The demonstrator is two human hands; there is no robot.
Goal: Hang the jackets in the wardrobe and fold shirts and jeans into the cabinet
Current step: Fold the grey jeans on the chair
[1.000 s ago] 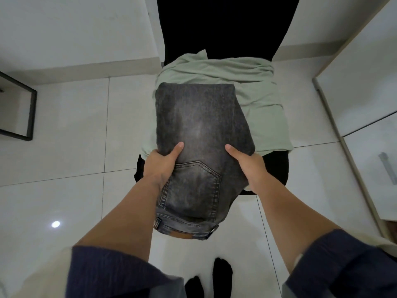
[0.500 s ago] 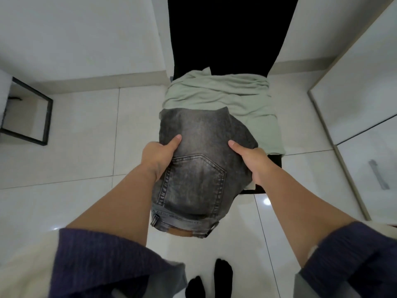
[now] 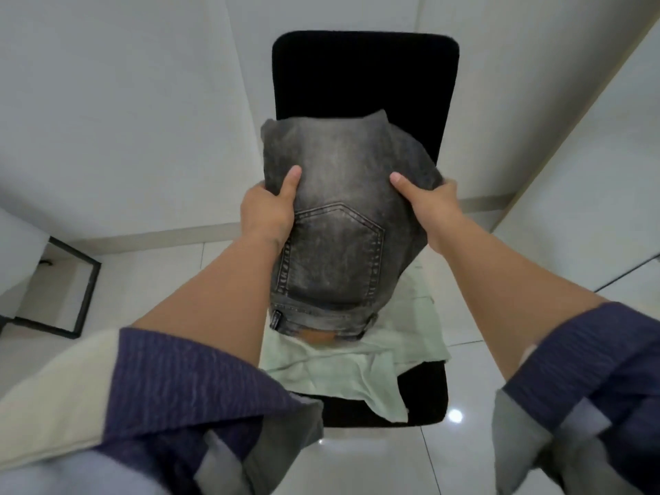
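While the folded jeans (image 3: pixel 332 226) were held up in front of the chair (image 3: pixel 364 73), the scene ran, from the left, as follows. A black metal frame (image 3: pixel 76 284) stood on the tiled floor (image 3: pixel 168 280) at the far left, against the wall. The left hand (image 3: pixel 268 209) gripped the left edge of the jeans, its thumb lying on top of the denim and its fingers curled out of sight beneath. The jeans sat between the 2 hands as a compact grey bundle, back pocket up and waistband nearest the person, lifted off the seat. Under them a pale green shirt (image 3: pixel 357 366) lay spread and rumpled on the chair seat, not yet folded. The right hand (image 3: pixel 432 205) gripped the right edge in the same way, thumb on top, fingers hidden below. Pale cabinet panels (image 3: pixel 585 180) rose at the far right.

I judged the step in hand to be carrying the folded jeans off to the cabinet. The next move called for a level, 2-handed hold so the folds would not slip open, then a turn toward the right. The green shirt looked to be left for folding afterwards.
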